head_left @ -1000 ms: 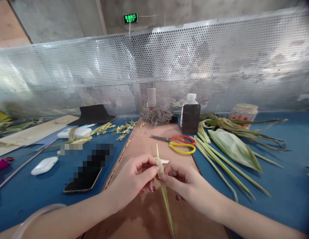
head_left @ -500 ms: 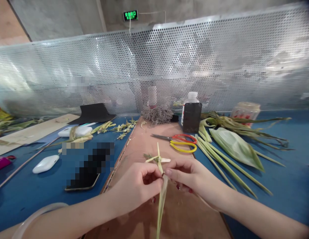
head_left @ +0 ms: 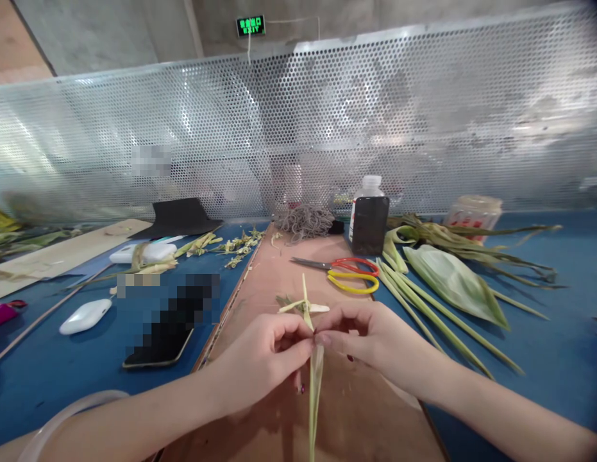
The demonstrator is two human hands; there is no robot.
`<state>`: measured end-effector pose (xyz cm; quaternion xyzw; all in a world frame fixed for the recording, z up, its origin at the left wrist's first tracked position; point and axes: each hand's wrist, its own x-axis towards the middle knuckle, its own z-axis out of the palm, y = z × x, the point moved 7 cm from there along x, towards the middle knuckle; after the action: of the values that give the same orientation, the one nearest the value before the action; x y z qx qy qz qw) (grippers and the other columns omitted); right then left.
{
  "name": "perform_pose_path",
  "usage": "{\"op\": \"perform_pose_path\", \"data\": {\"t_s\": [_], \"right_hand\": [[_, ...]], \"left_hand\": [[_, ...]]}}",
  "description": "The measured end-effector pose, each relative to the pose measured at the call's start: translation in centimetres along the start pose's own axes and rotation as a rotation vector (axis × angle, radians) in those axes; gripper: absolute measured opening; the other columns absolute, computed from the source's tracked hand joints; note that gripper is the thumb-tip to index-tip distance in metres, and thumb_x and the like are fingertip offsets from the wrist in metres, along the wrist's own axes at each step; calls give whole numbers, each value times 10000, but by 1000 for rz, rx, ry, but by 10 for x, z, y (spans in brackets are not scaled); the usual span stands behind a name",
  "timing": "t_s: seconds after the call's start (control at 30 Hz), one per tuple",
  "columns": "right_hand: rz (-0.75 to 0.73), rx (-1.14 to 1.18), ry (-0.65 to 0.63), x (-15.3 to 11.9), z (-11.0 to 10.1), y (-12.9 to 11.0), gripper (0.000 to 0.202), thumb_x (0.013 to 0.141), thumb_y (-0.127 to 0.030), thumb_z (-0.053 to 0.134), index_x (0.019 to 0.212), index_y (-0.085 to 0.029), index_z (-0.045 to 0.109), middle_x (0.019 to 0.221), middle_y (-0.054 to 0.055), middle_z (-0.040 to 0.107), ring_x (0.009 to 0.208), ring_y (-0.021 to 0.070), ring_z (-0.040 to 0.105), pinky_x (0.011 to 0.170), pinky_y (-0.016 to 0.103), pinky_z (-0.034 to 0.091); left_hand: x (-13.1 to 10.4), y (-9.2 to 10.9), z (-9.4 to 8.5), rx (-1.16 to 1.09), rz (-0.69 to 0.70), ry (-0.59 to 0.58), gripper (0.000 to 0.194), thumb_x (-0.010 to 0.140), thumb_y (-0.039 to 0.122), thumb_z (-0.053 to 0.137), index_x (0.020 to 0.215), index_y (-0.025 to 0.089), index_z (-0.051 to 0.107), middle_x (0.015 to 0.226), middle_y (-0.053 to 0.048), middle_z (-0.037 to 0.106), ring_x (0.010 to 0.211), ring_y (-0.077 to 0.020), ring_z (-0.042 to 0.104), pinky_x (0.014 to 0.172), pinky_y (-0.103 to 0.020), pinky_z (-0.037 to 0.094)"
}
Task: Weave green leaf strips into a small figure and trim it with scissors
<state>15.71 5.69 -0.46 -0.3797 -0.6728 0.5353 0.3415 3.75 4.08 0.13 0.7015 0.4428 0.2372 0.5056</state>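
Note:
Both hands meet over a brown board. My left hand pinches a pale green leaf strip between thumb and forefinger. From the other side, my right hand is closed on the same strip, its thumb and fingertips touching those of the left. Below the fingers the strip hangs toward me. Above them it ends in a small cross-shaped knot with short ends sticking out. Just beyond the knot lie scissors with one red and one yellow handle. The exact pinch point is hidden by the fingertips.
Right of the board lie long green stalks, a broad leaf and a dried leaf bundle. A dark bottle and grey string stand behind. At left are a phone and a white case.
My right hand's thumb and fingers have come closer to the left fingertips, closing the small gap at the strip. The strip's lower end has swung slightly right.

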Motion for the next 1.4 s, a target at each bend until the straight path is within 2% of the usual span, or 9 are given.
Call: {"op": "perform_pose_path", "data": {"t_s": [0.17,0.37,0.5,0.67,0.83,1.03,1.2,1.4], "right_hand": [[8,-35,9,0,-2,3,257,757,-424,658,814,-174,669,781,23,654,669,129,510,588,247,370],[2,-71,-39,1,1,5,234,775,-411,642,830,-188,689,766,21,658,678,143,530,599,257,389],[-122,-178,-33,-2,3,-9,189,833,-332,573,762,-210,699,771,15,664,727,158,556,664,270,420],[-257,-350,12,-10,6,-23,203,871,-224,493,758,-206,660,752,25,645,724,164,561,672,277,425],[-295,-486,18,-12,8,-21,176,871,-186,478,741,-195,596,744,27,623,675,149,537,597,257,385],[-360,-662,23,-14,8,-18,157,827,-121,512,687,-190,528,662,-23,544,587,105,458,533,224,321],[-392,-681,-16,-17,13,-19,173,830,-87,507,690,-187,490,738,-18,581,681,115,516,601,220,370],[-411,-893,28,-20,16,-18,126,872,-133,479,774,-188,537,835,32,620,750,167,563,641,264,414]], "left_hand": [[0,0,0,17,10,-10,210,875,311,479,741,168,556,550,45,543,514,-87,500,513,-207,345],[0,-1,0,68,4,-14,204,875,305,466,774,166,577,572,28,561,529,-104,513,526,-223,356],[-1,-3,1,94,-6,-3,215,871,319,472,778,167,590,572,26,565,531,-109,513,524,-226,351],[-3,-5,2,7,-33,-19,226,892,303,441,778,176,589,547,35,576,522,-105,534,536,-214,374],[-1,-6,2,-7,-41,-12,299,896,357,448,701,165,568,513,40,558,486,-96,514,491,-199,345],[2,-11,6,-57,-80,-73,286,851,421,529,774,155,597,533,41,571,481,-82,512,465,-178,325],[3,-16,10,-71,-122,-136,326,866,440,497,750,146,579,536,21,588,472,-82,500,454,-177,314],[7,-12,9,-71,-76,-128,252,881,352,493,759,148,576,569,24,573,521,-88,529,481,-182,342]]}}
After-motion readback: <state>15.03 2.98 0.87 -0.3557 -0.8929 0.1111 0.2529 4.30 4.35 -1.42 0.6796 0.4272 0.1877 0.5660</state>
